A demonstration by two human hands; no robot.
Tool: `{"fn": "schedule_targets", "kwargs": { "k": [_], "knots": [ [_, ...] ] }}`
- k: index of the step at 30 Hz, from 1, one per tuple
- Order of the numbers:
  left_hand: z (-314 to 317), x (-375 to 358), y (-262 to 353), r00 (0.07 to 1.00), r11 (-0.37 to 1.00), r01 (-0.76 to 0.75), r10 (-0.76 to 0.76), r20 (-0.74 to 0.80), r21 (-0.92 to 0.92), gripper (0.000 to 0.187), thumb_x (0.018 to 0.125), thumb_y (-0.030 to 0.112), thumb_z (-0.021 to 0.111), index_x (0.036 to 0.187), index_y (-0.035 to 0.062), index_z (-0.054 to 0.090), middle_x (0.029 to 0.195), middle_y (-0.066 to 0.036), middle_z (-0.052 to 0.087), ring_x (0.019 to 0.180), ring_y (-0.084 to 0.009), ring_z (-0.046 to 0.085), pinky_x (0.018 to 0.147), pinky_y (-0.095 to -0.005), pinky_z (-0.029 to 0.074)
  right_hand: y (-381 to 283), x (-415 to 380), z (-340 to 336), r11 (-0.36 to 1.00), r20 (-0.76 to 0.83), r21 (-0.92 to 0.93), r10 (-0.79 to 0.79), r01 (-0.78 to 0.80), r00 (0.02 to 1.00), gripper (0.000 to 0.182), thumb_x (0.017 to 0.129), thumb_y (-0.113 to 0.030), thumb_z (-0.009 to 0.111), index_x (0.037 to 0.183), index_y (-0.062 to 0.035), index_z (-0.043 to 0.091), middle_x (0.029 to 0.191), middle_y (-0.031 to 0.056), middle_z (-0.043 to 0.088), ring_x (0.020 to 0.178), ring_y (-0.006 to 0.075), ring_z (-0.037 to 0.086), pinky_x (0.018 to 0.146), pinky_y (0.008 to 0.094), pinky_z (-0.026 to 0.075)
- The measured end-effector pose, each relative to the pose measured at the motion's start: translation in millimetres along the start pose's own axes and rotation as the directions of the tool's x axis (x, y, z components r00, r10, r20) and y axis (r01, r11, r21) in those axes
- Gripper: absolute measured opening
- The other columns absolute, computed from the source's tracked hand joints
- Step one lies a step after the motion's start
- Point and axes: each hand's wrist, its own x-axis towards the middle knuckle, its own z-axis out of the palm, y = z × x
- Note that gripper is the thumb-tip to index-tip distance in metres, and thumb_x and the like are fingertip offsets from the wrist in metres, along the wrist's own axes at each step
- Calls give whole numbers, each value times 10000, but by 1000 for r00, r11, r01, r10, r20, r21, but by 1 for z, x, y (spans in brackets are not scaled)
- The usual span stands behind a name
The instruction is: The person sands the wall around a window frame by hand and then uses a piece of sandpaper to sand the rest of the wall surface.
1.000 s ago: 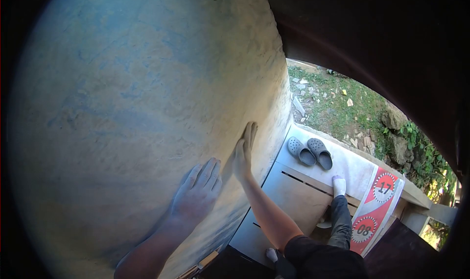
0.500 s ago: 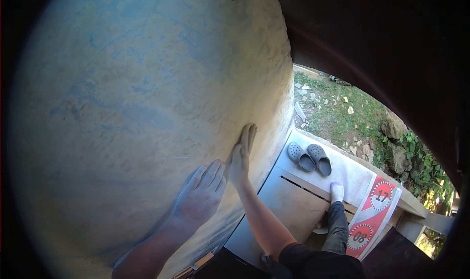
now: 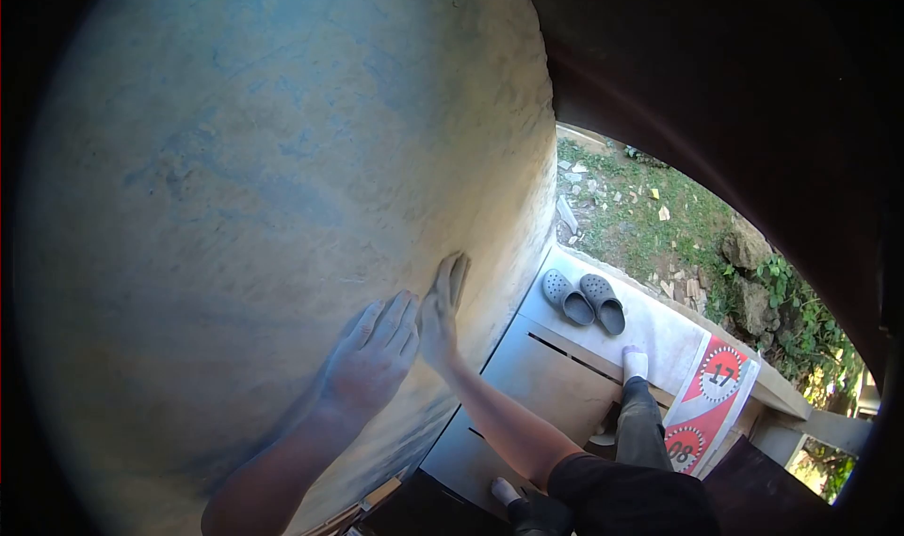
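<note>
A large plastered wall (image 3: 254, 207), pale with bluish patches, fills the left and middle of the view. My left hand (image 3: 372, 359) lies against it, palm down and fingers stretched out. Just to its right, my right hand (image 3: 443, 310) rests on the same wall with its fingers straight and held together, seen from the side. The two hands are close beside each other. Neither one holds anything. A black short sleeve (image 3: 631, 498) covers my right upper arm.
Grey clogs (image 3: 584, 301) stand on a pale ledge (image 3: 650, 334) beside the wall. My socked foot (image 3: 636, 361) is on that ledge, next to a red-and-white numbered strip (image 3: 713, 385). Another foot (image 3: 506, 492) shows on the tiled floor (image 3: 527, 385). Grass and rocks (image 3: 753, 301) lie beyond.
Both hands have shifted slightly left in the view and remain on the wall. The right hand sits a little lower. A second foot has come into sight at the bottom.
</note>
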Motion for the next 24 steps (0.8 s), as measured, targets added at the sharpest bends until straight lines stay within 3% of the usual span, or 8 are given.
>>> {"fn": "schedule_targets", "kwargs": {
  "k": [3, 5, 7, 10, 11, 16, 19, 24],
  "knots": [
    [-24, -4, -15, 1000, 1000, 15, -15, 5, 13, 405, 920, 269, 614, 1278, 97, 697, 1573, -93, 565, 1532, -227, 436, 1277, -453, 277, 36, -15, -11, 999, 51, -14, -48, 49, 998, 605, 1179, -357, 308, 1693, -44, 254, 1794, 207, 35, 1657, 382, -33, 1320, 481, -4],
    [-36, -4, -27, 999, 999, 35, -36, 11, 17, 402, 925, 260, 608, 1284, 104, 697, 1577, -83, 563, 1533, -221, 436, 1276, -455, 277, 60, 36, -18, 972, -126, 136, 209, -192, 970, 585, 1179, -325, 275, 1692, -44, 253, 1797, 192, 31, 1661, 348, -29, 1327, 456, 4],
    [-39, 3, -37, 1000, 991, -13, 16, -22, 131, 409, 937, 260, 597, 1305, 110, 690, 1592, -73, 551, 1537, -215, 431, 1277, -456, 277, 69, 95, -41, 928, -220, 247, 334, -279, 917, 591, 1183, -342, 242, 1692, -42, 245, 1798, 179, 23, 1663, 322, -28, 1334, 435, 16],
    [-32, 20, -35, 999, 992, -35, 36, -7, 118, 420, 942, 268, 595, 1321, 110, 681, 1604, -77, 537, 1539, -218, 428, 1279, -455, 276, 57, 135, -43, 918, -286, 282, 359, -280, 888, 615, 1182, -382, 220, 1696, -46, 226, 1798, 175, 25, 1662, 319, -26, 1336, 431, 22],
    [-30, 28, -33, 999, 994, -29, 31, -17, 110, 420, 942, 268, 595, 1321, 110, 681, 1604, -77, 537, 1539, -218, 428, 1279, -455, 276, 46, 125, -39, 958, -243, 176, 265, -227, 933, 622, 1179, -390, 224, 1702, -53, 207, 1797, 182, 30, 1659, 344, -26, 1334, 450, 5],
    [-25, 37, -28, 1000, 998, 8, -9, 18, 62, 434, 949, 270, 589, 1344, 111, 671, 1630, -81, 510, 1553, -213, 408, 1287, -454, 267, 7, -5, -9, 999, 27, 29, 32, -33, 999, 681, 1173, -468, 261, 1708, -54, 195, 1798, 190, 31, 1657, 375, -43, 1321, 464, -14],
    [-27, 39, -28, 999, 997, 5, -8, 42, 77, 439, 948, 278, 596, 1351, 120, 669, 1648, -68, 489, 1559, -207, 398, 1288, -448, 266, 57, 37, -27, 984, -74, 68, 171, -166, 983, 647, 1180, -406, 285, 1709, -51, 179, 1798, 182, 43, 1661, 350, -25, 1325, 460, -3],
    [-25, 42, -27, 999, 993, 11, -15, 39, 117, 454, 943, 287, 609, 1370, 143, 662, 1658, -43, 478, 1559, -200, 395, 1288, -441, 267, 87, 181, -61, 852, -269, 478, 372, -212, 889, 577, 1187, -297, 229, 1706, -49, 181, 1795, 174, 77, 1659, 332, 9, 1338, 423, 25]
  ]
}}
